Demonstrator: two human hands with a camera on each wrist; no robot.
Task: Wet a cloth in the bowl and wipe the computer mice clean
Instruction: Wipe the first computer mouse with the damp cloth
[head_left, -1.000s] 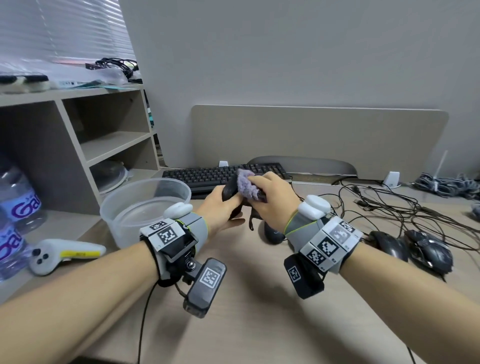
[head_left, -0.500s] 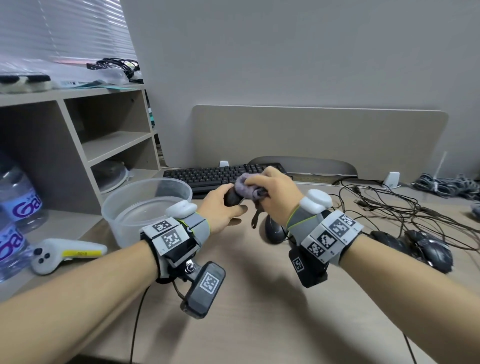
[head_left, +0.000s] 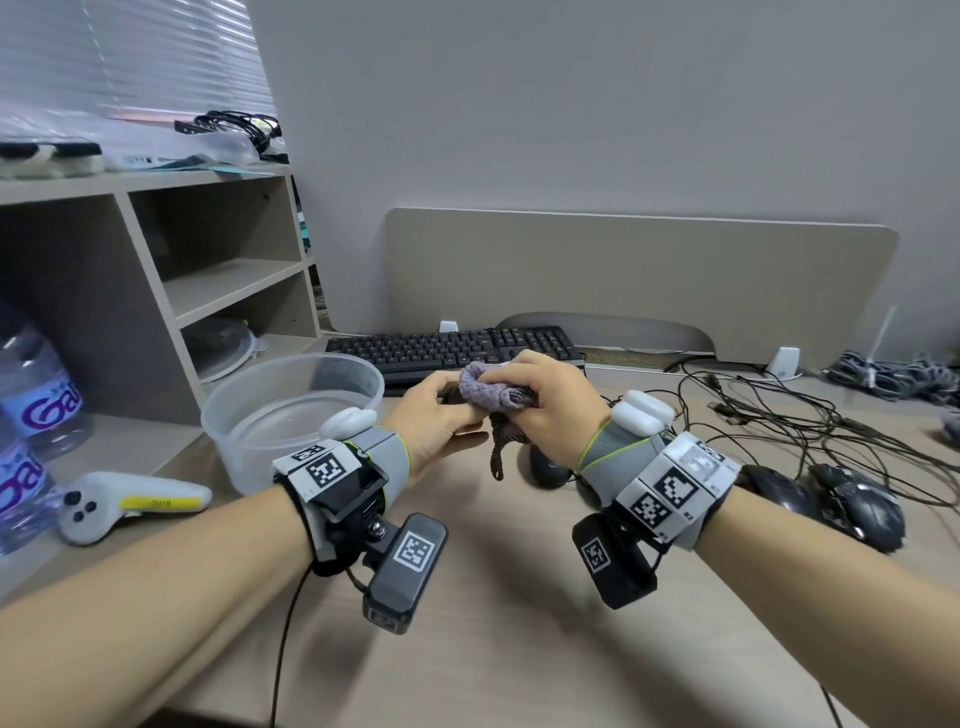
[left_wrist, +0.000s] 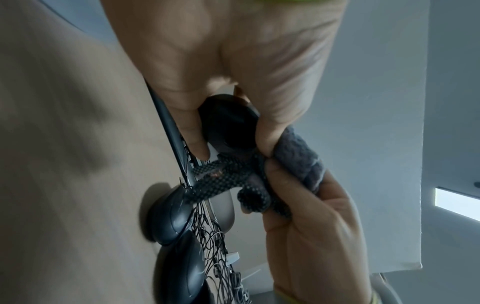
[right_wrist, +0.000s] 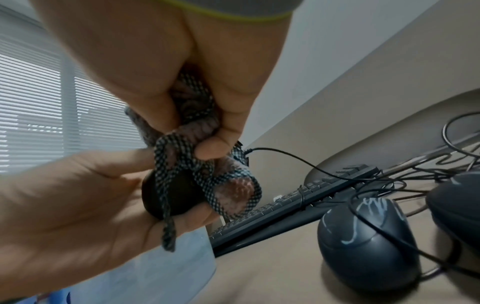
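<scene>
My left hand (head_left: 441, 415) grips a black computer mouse (left_wrist: 228, 121) above the desk; the head view hides most of it behind my fingers. My right hand (head_left: 540, 400) holds a bunched purple-grey cloth (head_left: 488, 392) with a checked mesh edge (right_wrist: 207, 185) and presses it onto the mouse (right_wrist: 171, 197). A clear plastic bowl (head_left: 291, 410) stands just left of my left hand. More black mice lie on the desk: one (head_left: 545, 465) under my right wrist, two (head_left: 779, 491) (head_left: 857, 506) to the right.
A black keyboard (head_left: 447, 351) lies behind my hands. Tangled black cables (head_left: 779, 415) spread over the right of the desk. A white controller (head_left: 130, 504) and water bottles (head_left: 31, 405) sit at the left by a beige shelf unit (head_left: 156, 270).
My right hand has slid the cloth to the left over the mouse, which is now nearly covered. Both hands sit slightly closer together.
</scene>
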